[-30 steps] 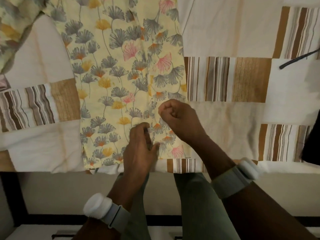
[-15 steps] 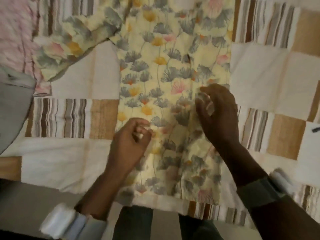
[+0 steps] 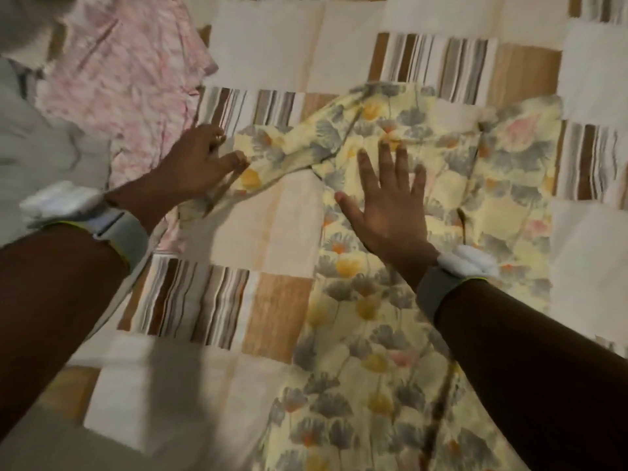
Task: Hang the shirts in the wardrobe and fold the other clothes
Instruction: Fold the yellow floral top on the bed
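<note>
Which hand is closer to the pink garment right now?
Left. The left hand grips the floral shirt's sleeve right beside the pink garment; the right hand lies flat on the shirt body, farther away.

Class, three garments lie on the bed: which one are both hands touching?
The yellow floral shirt: right hand flat on it, left hand at its sleeve. The pink garment and grey garment lie untouched.

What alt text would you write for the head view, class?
A yellow floral-print shirt lies spread on a beige and brown striped patchwork bedspread; the right hand presses flat on it while the left hand grips its sleeve. A pink patterned garment lies beyond.
</note>
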`<state>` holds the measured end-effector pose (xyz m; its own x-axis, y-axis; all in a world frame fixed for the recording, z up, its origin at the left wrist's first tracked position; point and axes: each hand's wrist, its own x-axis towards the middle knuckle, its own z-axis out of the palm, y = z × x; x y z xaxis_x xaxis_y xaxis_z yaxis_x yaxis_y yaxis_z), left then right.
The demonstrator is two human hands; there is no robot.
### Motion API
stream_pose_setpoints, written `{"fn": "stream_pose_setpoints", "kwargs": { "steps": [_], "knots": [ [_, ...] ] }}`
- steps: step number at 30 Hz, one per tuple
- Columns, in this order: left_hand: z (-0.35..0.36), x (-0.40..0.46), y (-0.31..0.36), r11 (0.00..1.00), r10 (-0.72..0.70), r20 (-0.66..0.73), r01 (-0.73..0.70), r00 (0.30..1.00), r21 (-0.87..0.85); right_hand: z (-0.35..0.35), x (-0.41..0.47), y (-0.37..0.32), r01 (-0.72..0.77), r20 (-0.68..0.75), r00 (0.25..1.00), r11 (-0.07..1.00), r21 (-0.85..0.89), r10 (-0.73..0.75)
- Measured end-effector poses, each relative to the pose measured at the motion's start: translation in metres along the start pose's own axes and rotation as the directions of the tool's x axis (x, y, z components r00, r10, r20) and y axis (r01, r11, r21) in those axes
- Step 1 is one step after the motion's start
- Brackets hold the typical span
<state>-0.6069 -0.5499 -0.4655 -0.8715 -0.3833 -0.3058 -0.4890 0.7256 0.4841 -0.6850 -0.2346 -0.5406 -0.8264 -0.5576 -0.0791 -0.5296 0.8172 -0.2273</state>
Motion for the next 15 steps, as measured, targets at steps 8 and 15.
{"fn": "stream_pose_setpoints", "kwargs": {
  "steps": [8, 15],
  "knots": [
    [-0.011, 0.027, -0.018, 0.991, -0.091, 0.030, 0.088, 0.995, 0.100, -0.004, -0.002, 0.000, -0.009, -0.014, 1.000, 1.000, 0.020, 0.009],
    [-0.068, 0.048, -0.048, 0.894, -0.433, -0.168, 0.399, 0.885, -0.203, 0.001, -0.002, 0.000, -0.015, -0.033, 0.999, 1.000, 0.012, 0.016]
  ]
}}
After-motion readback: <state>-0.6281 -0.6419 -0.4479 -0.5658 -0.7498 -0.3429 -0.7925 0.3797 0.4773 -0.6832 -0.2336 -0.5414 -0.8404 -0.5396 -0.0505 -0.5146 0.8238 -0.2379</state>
